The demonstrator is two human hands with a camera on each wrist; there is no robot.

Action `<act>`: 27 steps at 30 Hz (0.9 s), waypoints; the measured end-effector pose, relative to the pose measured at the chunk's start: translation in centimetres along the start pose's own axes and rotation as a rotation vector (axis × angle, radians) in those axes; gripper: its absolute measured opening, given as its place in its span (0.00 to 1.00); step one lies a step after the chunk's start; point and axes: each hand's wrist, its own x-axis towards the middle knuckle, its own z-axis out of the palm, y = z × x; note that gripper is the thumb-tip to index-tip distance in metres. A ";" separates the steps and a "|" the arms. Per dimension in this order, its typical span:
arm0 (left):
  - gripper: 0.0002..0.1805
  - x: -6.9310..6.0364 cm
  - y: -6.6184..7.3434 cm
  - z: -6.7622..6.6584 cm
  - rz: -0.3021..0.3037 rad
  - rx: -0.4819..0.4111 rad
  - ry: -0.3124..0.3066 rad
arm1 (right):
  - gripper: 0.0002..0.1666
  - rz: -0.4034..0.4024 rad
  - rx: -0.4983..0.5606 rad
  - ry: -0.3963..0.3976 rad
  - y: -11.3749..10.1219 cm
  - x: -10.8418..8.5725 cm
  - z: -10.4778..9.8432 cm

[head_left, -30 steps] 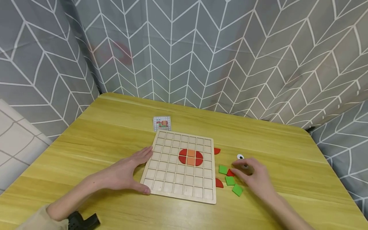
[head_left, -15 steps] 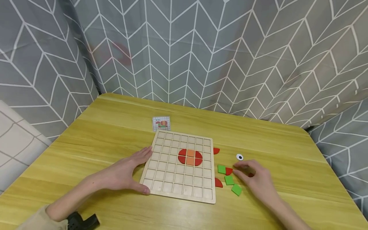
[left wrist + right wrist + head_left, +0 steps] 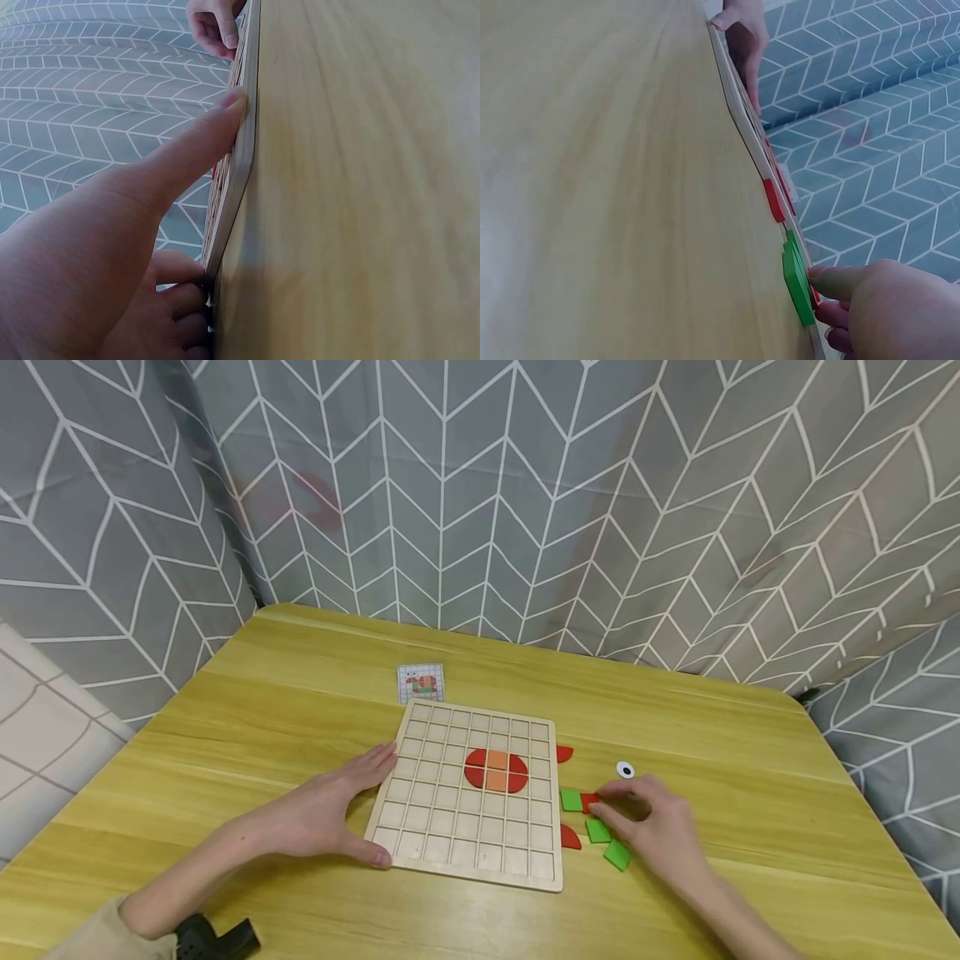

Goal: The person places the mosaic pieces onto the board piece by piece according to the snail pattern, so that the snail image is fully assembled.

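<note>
My left hand rests along the left edge of a wooden grid board, thumb at the near corner and fingers spread farther up. In the left wrist view the thumb lies straight against the board's rim. Red quarter-circle tiles and orange square tiles form a rounded shape in the grid. Right of the board, my right hand pinches a small red tile between thumb and forefinger. That tile touches a green square tile; the fingertips partly hide it.
Two more green tiles lie near the right hand. Red tiles sit at the board's right edge, and a round eye piece lies beyond the hand. A picture card is behind the board. A black object lies by the left forearm.
My right hand has moved slightly left with the red tile, and the neighbouring green tile has slid toward the board. The eye piece has come into fuller view. The left hand stays put.
</note>
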 end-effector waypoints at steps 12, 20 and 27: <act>0.71 0.0 0.0 -0.1 0.005 -0.009 0.000 | 0.21 -0.078 0.044 0.008 -0.2 0.1 0.6; 0.71 -0.1 0.0 -0.1 0.003 -0.007 0.002 | 0.22 -0.066 0.047 -0.012 -0.3 0.2 0.8; 0.71 0.0 0.0 -0.1 -0.001 -0.006 0.001 | 0.24 -0.015 0.055 -0.063 -0.2 0.0 0.5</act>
